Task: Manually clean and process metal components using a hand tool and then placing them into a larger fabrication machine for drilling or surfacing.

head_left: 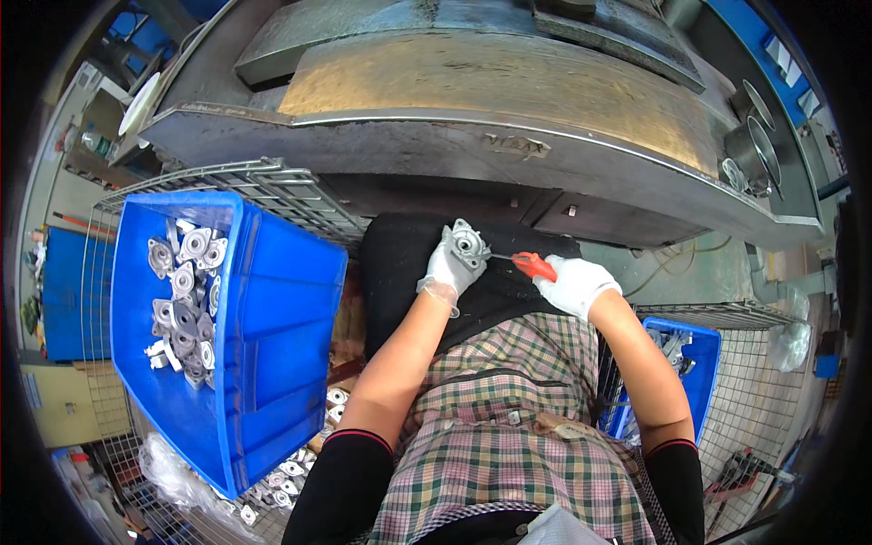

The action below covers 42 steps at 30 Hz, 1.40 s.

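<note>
My left hand (450, 267), in a white glove, is closed round a silver metal casting (468, 242) with a round opening and flange ears. It holds the part above my lap, over dark cloth (391, 272). My right hand (576, 285), gloved in white too, grips a hand tool by its red handle (534, 265). A thin metal shaft runs from the handle toward the casting, and its tip meets or nearly meets the part's right edge. Whether the tip is a blade or a file is too small to tell.
A blue bin (286, 300) with several similar castings (184, 280) stands tilted at my left, and more castings (286, 481) lie below it. Another blue bin (705, 354) with parts is at my right. A metal workbench (436, 141) spans the front. Wire-mesh cages (745, 400) stand on both sides.
</note>
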Motion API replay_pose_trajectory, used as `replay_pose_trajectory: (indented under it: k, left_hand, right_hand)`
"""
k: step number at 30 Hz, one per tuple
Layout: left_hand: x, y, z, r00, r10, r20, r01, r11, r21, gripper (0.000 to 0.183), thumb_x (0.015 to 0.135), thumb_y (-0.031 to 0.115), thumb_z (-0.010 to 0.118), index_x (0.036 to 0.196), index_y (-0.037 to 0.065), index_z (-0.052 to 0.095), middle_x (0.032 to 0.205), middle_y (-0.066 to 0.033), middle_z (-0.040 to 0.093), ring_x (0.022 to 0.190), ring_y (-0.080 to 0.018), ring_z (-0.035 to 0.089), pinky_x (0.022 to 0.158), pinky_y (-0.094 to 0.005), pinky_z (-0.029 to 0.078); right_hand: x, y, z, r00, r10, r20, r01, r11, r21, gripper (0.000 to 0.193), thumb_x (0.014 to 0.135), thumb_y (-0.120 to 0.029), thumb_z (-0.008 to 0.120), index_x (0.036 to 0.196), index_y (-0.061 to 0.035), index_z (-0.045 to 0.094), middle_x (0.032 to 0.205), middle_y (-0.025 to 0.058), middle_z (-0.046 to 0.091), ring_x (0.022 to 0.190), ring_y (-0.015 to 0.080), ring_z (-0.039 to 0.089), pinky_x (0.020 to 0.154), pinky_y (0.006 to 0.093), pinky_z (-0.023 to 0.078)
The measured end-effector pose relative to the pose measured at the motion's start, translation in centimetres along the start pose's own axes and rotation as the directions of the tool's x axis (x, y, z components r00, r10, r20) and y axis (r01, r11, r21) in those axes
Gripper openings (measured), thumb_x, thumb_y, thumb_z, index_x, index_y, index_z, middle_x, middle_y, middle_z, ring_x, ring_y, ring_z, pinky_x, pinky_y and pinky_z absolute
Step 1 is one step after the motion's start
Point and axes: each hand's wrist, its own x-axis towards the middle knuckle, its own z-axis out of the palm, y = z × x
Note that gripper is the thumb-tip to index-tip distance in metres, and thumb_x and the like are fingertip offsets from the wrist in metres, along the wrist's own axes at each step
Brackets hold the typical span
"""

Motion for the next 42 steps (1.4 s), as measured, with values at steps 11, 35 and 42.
replay_pose_trajectory:
  k: [11, 35, 42]
  left_hand:
    - [-0.1, 0.0, 0.3, 0.997, 0.037, -0.061, -0.034, 0.998, 0.045, 0.045, 0.098, 0.041, 0.033, 0.136, 0.024, 0.050, 0.142, 0.0018, 0.049, 0.133, -0.0248, 0.043, 0.108, -0.0566, 0.028]
    - [-0.6, -0.1, -0.4, 0.996, 0.074, -0.042, -0.071, 0.996, 0.056, 0.044, 0.098, 0.033, 0.036, 0.139, 0.021, 0.046, 0.146, -0.0037, 0.045, 0.135, -0.0304, 0.041, 0.105, -0.0584, 0.033]
    - [-0.4, -0.1, -0.5, 0.995, 0.100, 0.026, -0.101, 0.993, 0.055, 0.050, 0.100, 0.038, 0.029, 0.143, 0.019, 0.044, 0.150, -0.0044, 0.040, 0.140, -0.0332, 0.033, 0.110, -0.0557, 0.025]
  right_hand:
    - [0.3, -0.1, 0.2, 1.000, 0.006, 0.020, -0.006, 1.000, 0.005, 0.042, 0.090, -0.042, 0.048, 0.112, -0.0068, 0.057, 0.105, 0.0202, 0.066, 0.098, 0.0392, 0.063, 0.087, 0.0457, 0.048]
    - [4.0, -2.1, 0.3, 0.995, -0.055, -0.082, 0.059, 0.997, 0.056, 0.043, 0.091, -0.043, 0.046, 0.111, -0.0070, 0.058, 0.101, 0.0207, 0.067, 0.095, 0.0391, 0.063, 0.085, 0.0455, 0.049]
    - [5.5, -2.1, 0.6, 0.995, -0.025, -0.098, 0.032, 0.997, 0.073, 0.042, 0.090, -0.043, 0.047, 0.110, -0.0077, 0.058, 0.102, 0.0210, 0.067, 0.096, 0.0394, 0.063, 0.085, 0.0459, 0.049]
